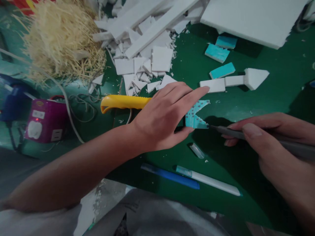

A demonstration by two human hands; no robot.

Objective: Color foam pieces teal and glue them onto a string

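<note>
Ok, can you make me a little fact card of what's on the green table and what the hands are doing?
Left hand: over part of the dotted blue piece, thumb at its edge
Right hand: holding a dark pen-shaped tool, tip at the piece's lower point
Under the left hand's wrist side: yellow handle, partly hidden
Nearest the person: blue pen, white pen
Far side: white scraps, straw-like heap
Table: green

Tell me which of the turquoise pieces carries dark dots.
The notched piece at the left hand, with two pointed tips. Dark dots mark its face; the three four-sided turquoise pieces farther up look plain.
</note>
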